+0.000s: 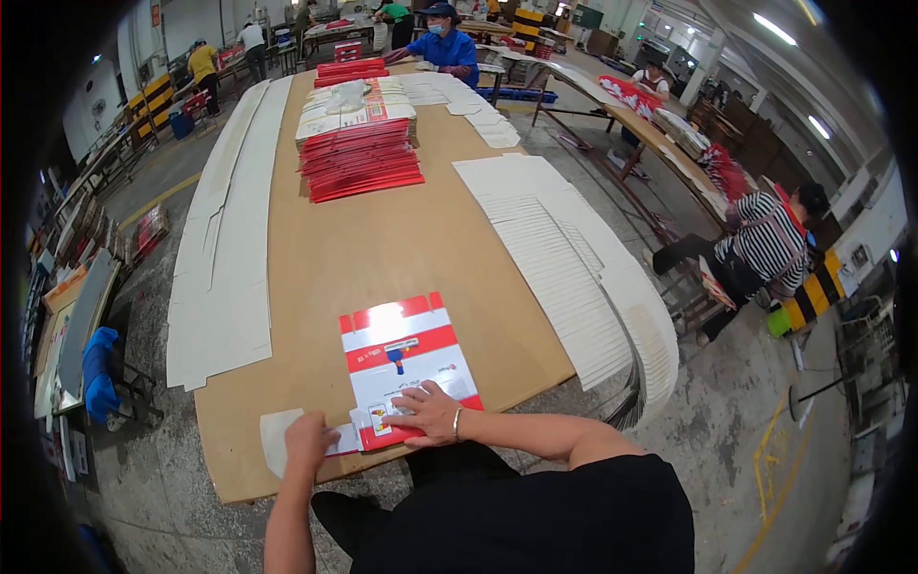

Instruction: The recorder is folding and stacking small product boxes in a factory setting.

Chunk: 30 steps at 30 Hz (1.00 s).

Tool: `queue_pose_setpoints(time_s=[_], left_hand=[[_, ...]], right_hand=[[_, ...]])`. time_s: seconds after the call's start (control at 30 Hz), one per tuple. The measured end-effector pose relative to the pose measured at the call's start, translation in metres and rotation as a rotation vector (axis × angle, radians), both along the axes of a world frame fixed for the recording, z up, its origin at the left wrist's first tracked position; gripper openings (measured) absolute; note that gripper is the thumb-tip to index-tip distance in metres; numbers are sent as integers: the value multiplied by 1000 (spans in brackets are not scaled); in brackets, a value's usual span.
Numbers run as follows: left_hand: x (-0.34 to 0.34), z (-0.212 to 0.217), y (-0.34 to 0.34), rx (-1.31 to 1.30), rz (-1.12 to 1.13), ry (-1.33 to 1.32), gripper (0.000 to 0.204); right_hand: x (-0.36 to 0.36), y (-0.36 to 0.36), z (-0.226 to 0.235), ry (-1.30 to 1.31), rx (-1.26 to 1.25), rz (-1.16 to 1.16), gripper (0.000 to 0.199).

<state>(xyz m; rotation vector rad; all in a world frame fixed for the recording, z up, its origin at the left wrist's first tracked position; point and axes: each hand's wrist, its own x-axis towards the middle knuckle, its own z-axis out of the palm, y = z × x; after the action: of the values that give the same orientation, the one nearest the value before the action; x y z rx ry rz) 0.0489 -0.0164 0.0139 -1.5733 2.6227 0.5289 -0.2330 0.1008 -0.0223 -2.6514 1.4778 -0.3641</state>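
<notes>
A flat printed carton [400,330], red and white with a picture of a blue-handled tool, lies at the near edge of the brown table [382,239]. My right hand [427,413] rests on its lower part with the fingers spread, a band at the wrist. At the carton's lower left, my left hand [308,440] is closed at the end of a narrow white flap [344,440]; its fingertips are partly hidden. A pale rounded sheet [277,441] lies beside and partly behind this hand.
Red flat cartons [361,163] are stacked farther up the table. White sheets [222,268] line the left side, and overlapping slatted white sheets [540,258] the right. A person in blue [445,48] stands at the far end; another in stripes [770,244] sits at right.
</notes>
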Motion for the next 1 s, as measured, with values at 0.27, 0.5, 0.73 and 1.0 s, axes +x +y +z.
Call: queue_pose_setpoints(time_s=[0.27, 0.5, 0.73, 1.0], left_hand=[[57, 21, 74, -528, -501, 29, 28], [120, -12, 42, -440, 49, 327, 45], [10, -52, 31, 23, 907, 1632, 47], [7, -30, 42, -251, -172, 544, 59]], right_hand=[[-12, -4, -14, -161, 38, 34, 68], [-15, -10, -23, -198, 38, 140, 69], [-21, -5, 2, -231, 106, 148, 60], [-10, 4, 3, -84, 109, 154, 74]])
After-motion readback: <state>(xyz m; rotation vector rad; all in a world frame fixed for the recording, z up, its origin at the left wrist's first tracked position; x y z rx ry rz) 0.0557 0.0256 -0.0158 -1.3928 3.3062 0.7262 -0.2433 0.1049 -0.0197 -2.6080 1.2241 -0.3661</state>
